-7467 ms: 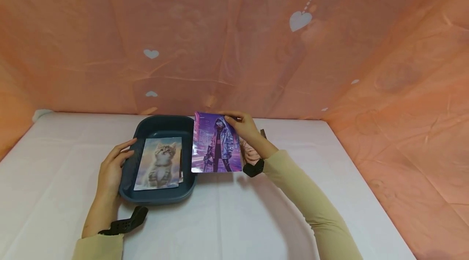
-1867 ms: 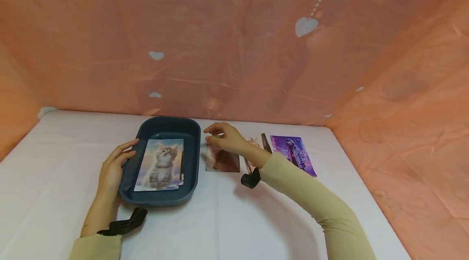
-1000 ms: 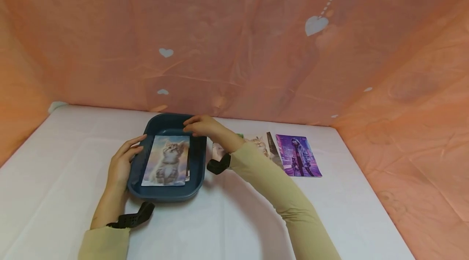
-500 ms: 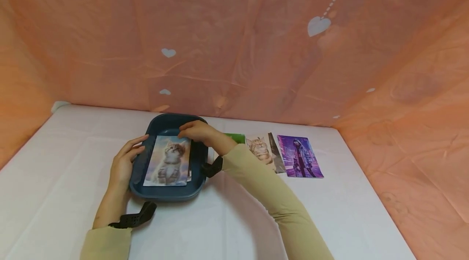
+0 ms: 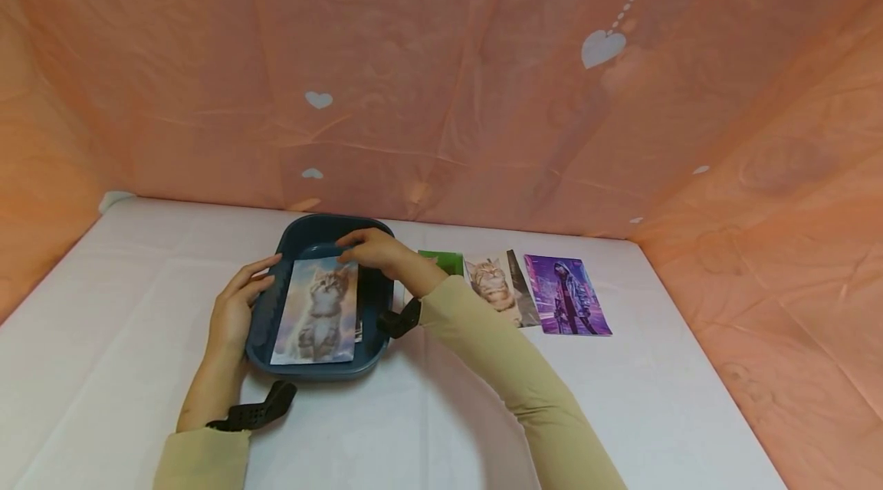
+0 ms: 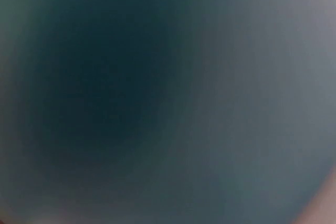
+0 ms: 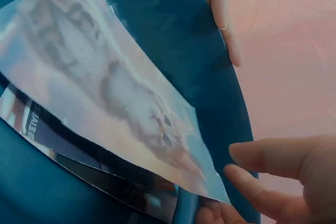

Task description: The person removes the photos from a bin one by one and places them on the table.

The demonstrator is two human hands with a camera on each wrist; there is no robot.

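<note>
My left hand (image 5: 231, 314) rests against the left side of a dark blue plastic tray (image 5: 265, 337), fingers extended at its rim. In the tray lies a kitten picture card (image 5: 313, 321). My right hand (image 5: 379, 251) reaches over the tray's right rim and pinches the card's upper right corner. The right wrist view shows this kitten card tilted and partly raised, with fingertips (image 7: 215, 212) at its corner. Beneath it lie darker cards (image 7: 73, 145), mostly covered. The left wrist view is a dark blur.
On the white table (image 5: 655, 398), right of the tray, lie a green-topped card (image 5: 444, 261) partly hidden by the right arm, a ginger cat card (image 5: 491, 283) overlapping a dark card (image 5: 524, 298), and a purple hooded-figure card (image 5: 569, 297). An orange cloth (image 5: 428, 91) hangs behind.
Earlier, the right hand moved the purple card to the right table area, then worked over the other cards there. It returned to the tray; the kitten card has just shifted slightly toward me.
</note>
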